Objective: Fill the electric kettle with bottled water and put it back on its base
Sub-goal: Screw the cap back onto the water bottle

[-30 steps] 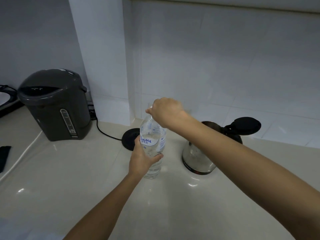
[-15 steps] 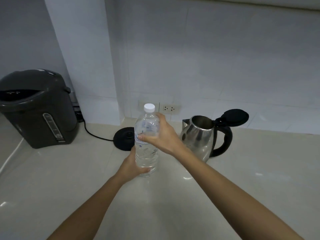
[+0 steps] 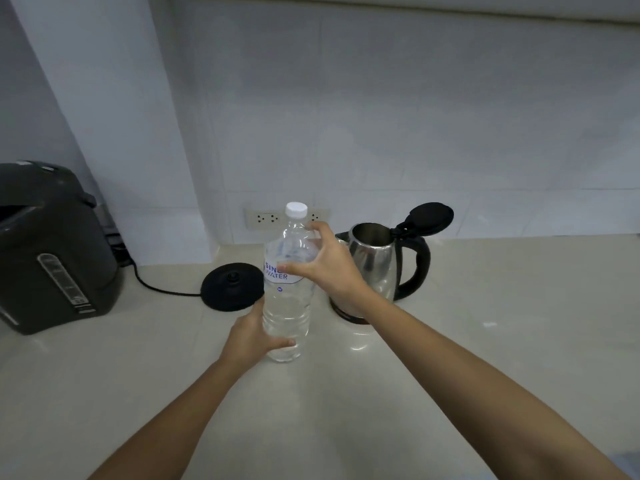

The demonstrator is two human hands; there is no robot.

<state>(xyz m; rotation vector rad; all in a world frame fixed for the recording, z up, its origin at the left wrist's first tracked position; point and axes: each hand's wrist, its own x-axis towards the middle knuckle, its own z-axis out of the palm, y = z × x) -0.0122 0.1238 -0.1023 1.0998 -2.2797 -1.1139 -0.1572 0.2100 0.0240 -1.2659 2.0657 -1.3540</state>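
Right hand (image 3: 329, 268) slid down | both hands grip bottle (image 3: 289, 289) | upright, cap (image 3: 296, 209) up

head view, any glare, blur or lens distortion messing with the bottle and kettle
Head view: dim, bluish light; soft glare patches on the counter beside the kettle; wide-angle bending curves the wall edges; bottle label readable, right hand slightly soft, left hand fairly sharp.

We held our left hand (image 3: 250, 336) curled low around the bottle (image 3: 289, 289) while our right hand (image 3: 330, 263) spread its fingers (image 3: 320, 227) over the upper part, both forearms stretched forward.
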